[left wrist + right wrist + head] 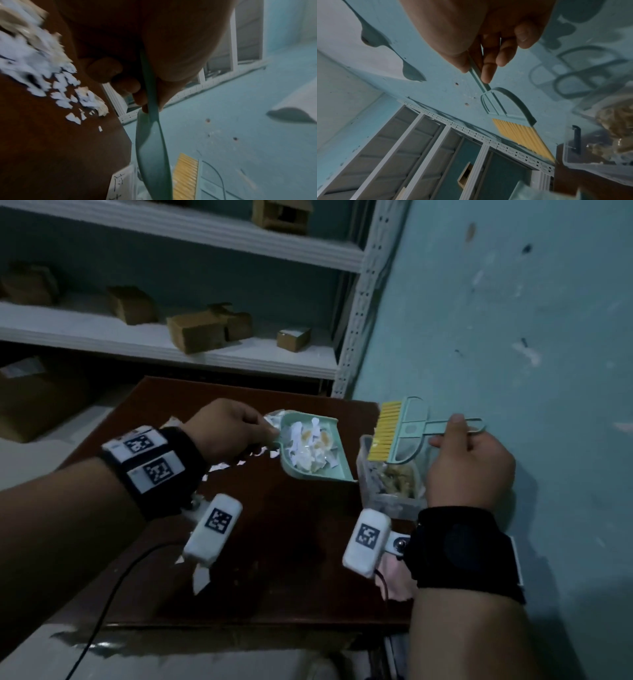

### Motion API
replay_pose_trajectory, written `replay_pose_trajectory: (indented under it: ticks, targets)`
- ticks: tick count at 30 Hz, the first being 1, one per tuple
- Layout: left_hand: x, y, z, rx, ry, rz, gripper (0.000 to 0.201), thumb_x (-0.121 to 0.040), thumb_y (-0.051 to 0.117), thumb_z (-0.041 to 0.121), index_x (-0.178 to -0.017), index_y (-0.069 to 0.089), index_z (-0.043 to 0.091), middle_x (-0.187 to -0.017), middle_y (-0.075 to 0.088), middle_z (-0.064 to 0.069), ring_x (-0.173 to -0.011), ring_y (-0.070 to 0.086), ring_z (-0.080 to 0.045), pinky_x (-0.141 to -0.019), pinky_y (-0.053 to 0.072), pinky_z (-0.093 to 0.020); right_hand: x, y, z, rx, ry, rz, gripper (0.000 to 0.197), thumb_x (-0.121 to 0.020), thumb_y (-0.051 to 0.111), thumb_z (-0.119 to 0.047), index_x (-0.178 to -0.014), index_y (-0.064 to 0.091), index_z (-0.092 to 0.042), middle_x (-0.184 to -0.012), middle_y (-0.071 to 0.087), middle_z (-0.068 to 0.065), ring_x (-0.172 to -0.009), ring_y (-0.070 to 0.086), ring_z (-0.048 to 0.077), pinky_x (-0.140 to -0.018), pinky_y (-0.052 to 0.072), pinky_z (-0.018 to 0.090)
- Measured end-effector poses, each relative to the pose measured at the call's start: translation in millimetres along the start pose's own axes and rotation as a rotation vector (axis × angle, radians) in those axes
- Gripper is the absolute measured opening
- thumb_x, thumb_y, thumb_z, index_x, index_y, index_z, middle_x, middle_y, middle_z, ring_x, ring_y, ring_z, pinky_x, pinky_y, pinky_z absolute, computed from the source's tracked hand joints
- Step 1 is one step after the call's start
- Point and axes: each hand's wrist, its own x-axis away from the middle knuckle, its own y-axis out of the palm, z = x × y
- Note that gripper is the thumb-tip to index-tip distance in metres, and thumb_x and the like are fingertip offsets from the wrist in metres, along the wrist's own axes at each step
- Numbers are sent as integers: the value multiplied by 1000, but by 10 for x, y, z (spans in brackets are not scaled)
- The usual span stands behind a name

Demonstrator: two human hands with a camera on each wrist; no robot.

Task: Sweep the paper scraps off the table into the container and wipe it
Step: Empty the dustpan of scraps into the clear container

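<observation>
Here, paper scraps (312, 444) fill a green dustpan (334, 470) that the left hand (228, 430) holds up over the brown table (274, 559). The fingers are curled tight round the pan's handle. The pan's open lip is just beside a clear box (390, 494) that sits by the right edge of the table, near the blue wall (513, 302). The box has some pale bits in it. The right hand (469, 467) pinches the thin handle of a small brush (409, 428) with yellow bristles (383, 431), and the brush is up in the air above the box. More scraps (200, 575) lie on the table near the front, by the white wrist gear. From the head view you can see into the pan, but not under the left hand. The left wrist view shows what is there: lots of white scraps (58, 86) spread on the table, some blurred. It sees the pan (150, 155) only edge-on, as a thin green blade, with the fingers (126, 85) wrapped round its handle. The right wrist view shows the brush (510, 108) from below, with the thumb and fingers closed on its handle, and its shadow on the wall. It also shows the box (590, 155) from low down. Behind the table stands a white shelf (185, 344) with small cardboard boxes (197, 332) on it.
</observation>
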Motion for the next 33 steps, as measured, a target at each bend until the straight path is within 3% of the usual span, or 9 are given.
replay_pose_trajectory:
  ticks: [3, 6, 8, 12, 15, 18, 23, 27, 33]
  targets:
    - [-259, 308, 363, -149, 21, -53, 20, -87, 82, 28, -79, 82, 10, -60, 68, -7, -46, 53, -16, -44, 44, -25, -102, -64, 76, 9, 20, -25, 49, -108, 46, -38, -89, 77, -5, -64, 56, -8, -44, 45, -27, -44, 32, -3]
    - [-494, 552, 672, -339, 41, -81, 20, -88, 82, 30, -80, 82, 12, -62, 71, -3, -41, 55, -10, -38, 43, -18, -190, -34, 129, 15, 22, -14, 48, -108, 47, -39, -87, 77, -7, -67, 58, -5, -52, 58, -13, -46, 32, -3]
    - [-608, 675, 826, -459, 67, -94, 18, -87, 82, 29, -78, 81, 14, -59, 71, 2, -35, 56, -3, -36, 42, -17, -198, -5, 158, 59, 15, -8, 50, -106, 48, -42, -87, 78, -7, -67, 59, -4, -51, 53, -1, -46, 32, -2]
    - [-732, 931, 1074, -612, 108, -113, 19, -87, 81, 29, -82, 82, 11, -62, 70, -1, -46, 59, -13, -45, 47, -22, -219, -10, 196, 77, 45, -32, 50, -106, 45, -45, -90, 76, -10, -67, 58, -8, -46, 50, -3, -46, 33, -2]
    - [-785, 1062, 1151, -680, 142, -113, 19, -88, 81, 31, -85, 82, 11, -63, 70, 0, -52, 59, -14, -49, 47, -22, -213, 48, 172, 6, 32, -32, 47, -106, 47, -43, -87, 76, -11, -64, 58, -11, -49, 52, -18, -44, 35, 1]
    - [-818, 1141, 1161, -730, 173, -120, 20, -89, 79, 34, -85, 82, 15, -73, 74, 1, -59, 64, -13, -51, 47, -23, -204, 122, 204, -11, -1, -49, 47, -105, 47, -45, -83, 73, -13, -72, 69, -5, -59, 61, 0, -45, 35, 11]
    - [-804, 1086, 1173, -758, 227, -68, 17, -88, 80, 31, -85, 80, 15, -73, 71, 2, -66, 62, -11, -61, 49, -27, -219, 135, 352, 336, -17, -137, 45, -108, 40, -45, -82, 60, -14, -69, 54, -2, -65, 49, 22, -47, 23, 26]
    - [-766, 927, 1145, -766, 235, -24, 14, -88, 79, 29, -85, 81, 15, -75, 71, 3, -66, 60, -9, -56, 45, -25, -238, 159, 439, 453, -45, -155, 46, -108, 39, -44, -92, 66, -11, -91, 71, 8, -72, 51, 25, -61, 34, 30]
    - [-632, 688, 980, -662, 219, 17, 16, -90, 79, 33, -80, 77, 20, -72, 70, 4, -63, 59, -8, -53, 42, -25, -178, 110, 314, 404, -80, -60, 46, -109, 36, -47, -94, 65, -14, -85, 66, 3, -71, 50, 21, -48, 18, 22]
